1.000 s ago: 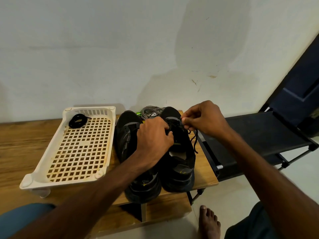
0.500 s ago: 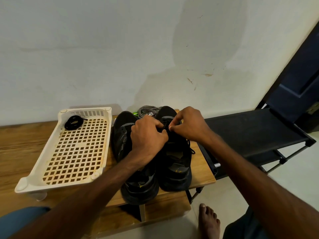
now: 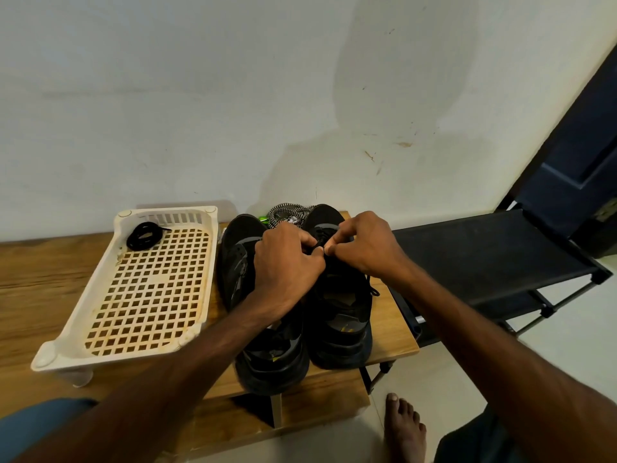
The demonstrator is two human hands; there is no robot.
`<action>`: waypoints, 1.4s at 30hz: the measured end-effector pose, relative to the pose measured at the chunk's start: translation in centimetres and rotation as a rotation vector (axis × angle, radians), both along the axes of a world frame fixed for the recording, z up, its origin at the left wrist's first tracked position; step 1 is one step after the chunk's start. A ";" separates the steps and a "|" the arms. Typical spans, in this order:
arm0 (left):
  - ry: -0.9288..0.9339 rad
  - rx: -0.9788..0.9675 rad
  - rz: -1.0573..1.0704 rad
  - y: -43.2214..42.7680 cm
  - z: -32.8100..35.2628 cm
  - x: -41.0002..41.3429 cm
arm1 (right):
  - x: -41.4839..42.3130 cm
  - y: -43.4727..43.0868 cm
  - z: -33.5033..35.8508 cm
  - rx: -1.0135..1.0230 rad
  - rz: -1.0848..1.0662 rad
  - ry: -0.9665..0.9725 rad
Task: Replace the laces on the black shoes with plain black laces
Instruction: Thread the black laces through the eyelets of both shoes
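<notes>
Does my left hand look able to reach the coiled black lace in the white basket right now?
Probably yes, once freed: the coiled black lace lies uncovered in the far corner of the white basket, nothing over it. The left hand now pinches the shoe lace.

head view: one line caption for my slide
Left hand and right hand pinch the lace on a black shoe; a coiled lace lies in the tray.

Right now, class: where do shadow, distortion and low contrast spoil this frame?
Head view: soft shadow dims the white wall; head view: the wide lens tilts the dark door, skews the brown wooden table; head view: the thin black lace between left hand and right hand merges into the black shoe.
</notes>
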State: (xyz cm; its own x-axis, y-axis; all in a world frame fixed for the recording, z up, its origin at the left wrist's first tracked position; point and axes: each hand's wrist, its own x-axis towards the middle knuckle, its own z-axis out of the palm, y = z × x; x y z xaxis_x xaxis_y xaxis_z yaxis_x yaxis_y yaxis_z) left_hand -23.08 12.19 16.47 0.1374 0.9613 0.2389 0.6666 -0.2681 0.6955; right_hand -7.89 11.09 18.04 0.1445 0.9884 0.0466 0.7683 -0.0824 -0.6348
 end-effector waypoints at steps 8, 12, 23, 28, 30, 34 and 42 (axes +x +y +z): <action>0.019 -0.026 -0.039 0.2 0.3 -0.4 | 0.3 -0.1 0.1 -0.018 0.015 0.043; 0.000 -0.054 -0.025 0.3 0.3 -0.3 | 0.4 0.1 0.0 -0.022 -0.022 0.026; 0.079 -0.074 -0.011 0.4 0.0 -0.3 | -0.5 0.2 -0.3 0.047 -0.087 -0.004; 0.059 -0.072 -0.012 0.5 -0.1 -0.5 | -0.7 0.0 -0.4 0.049 -0.078 0.052; 0.030 -0.074 -0.014 0.7 -0.1 -0.7 | -0.8 -0.2 -0.4 0.056 -0.069 0.074; -0.065 -0.091 -0.005 0.9 -0.1 -0.6 | -1.1 -0.2 -0.6 0.116 -0.123 -0.005; -0.089 -0.089 -0.036 0.8 -0.3 -0.7 | -1.1 0.1 -1.0 0.112 -0.101 0.021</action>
State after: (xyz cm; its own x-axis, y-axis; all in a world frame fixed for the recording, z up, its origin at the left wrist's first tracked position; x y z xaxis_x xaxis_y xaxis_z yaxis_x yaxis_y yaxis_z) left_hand -23.78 12.98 16.20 0.1544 0.9740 0.1661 0.5923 -0.2258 0.7735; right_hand -8.98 11.21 17.08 0.2455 0.9575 0.1518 0.7459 -0.0865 -0.6604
